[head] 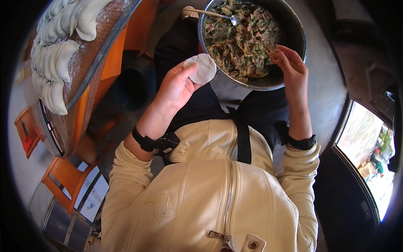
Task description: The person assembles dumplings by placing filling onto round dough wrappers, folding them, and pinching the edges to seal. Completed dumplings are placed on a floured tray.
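Note:
My left hand [178, 83] holds a round, flat dough wrapper [203, 70], with the thumb on top and fingers beneath. It is just left of a large metal basin [300, 41] of chopped filling [244, 47], which looks like minced meat with greens. My right hand [291, 61] is over the basin's right side, thumb and fingertips pinched close to the filling. Whether something thin sits between those fingertips is too unclear to tell. A spoon [217, 14] with a light handle and metal bowl lies across the basin's upper left rim, its tip on the filling.
At upper left, rows of folded dumplings [52, 60] lie on a floured board [91, 37] with a dark edge. Below is a wooden table [82, 116] with a slim dark device [48, 126]. Wooden chairs [64, 176] stand at left; a bright doorway [365, 138] is at right.

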`<state>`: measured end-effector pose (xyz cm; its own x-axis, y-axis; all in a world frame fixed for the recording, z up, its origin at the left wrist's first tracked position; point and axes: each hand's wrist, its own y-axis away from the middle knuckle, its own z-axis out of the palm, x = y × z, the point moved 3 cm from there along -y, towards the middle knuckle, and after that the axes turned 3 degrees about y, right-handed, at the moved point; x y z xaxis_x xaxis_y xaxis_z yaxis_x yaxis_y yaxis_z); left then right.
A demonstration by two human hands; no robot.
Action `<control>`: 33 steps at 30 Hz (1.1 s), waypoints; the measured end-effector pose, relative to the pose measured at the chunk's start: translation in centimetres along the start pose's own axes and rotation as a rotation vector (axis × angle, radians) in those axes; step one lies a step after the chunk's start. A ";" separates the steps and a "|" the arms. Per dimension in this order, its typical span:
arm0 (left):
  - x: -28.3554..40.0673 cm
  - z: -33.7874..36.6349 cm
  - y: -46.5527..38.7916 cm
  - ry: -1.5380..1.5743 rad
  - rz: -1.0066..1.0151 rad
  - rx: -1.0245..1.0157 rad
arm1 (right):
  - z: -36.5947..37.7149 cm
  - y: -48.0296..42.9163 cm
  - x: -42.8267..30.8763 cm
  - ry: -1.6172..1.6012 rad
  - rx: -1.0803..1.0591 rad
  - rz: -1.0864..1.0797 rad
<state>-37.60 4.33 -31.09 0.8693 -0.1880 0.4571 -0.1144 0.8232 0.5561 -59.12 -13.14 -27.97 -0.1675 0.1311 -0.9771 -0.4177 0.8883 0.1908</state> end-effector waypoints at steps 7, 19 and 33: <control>0.1 0.3 -0.3 -0.040 0.015 0.025 | 0.6 0.4 -0.8 0.210 0.039 -0.135; 0.0 0.0 -0.3 -0.041 0.027 0.022 | 1.9 0.9 0.1 0.205 -0.118 -0.126; 0.6 -0.1 0.0 -0.021 0.080 0.088 | 2.7 2.5 0.6 0.086 -0.299 0.131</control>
<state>-37.04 4.23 -30.85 0.8453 -0.1355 0.5168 -0.2257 0.7862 0.5753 -57.85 -9.62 -28.38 -0.3068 0.1867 -0.9333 -0.6289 0.6962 0.3461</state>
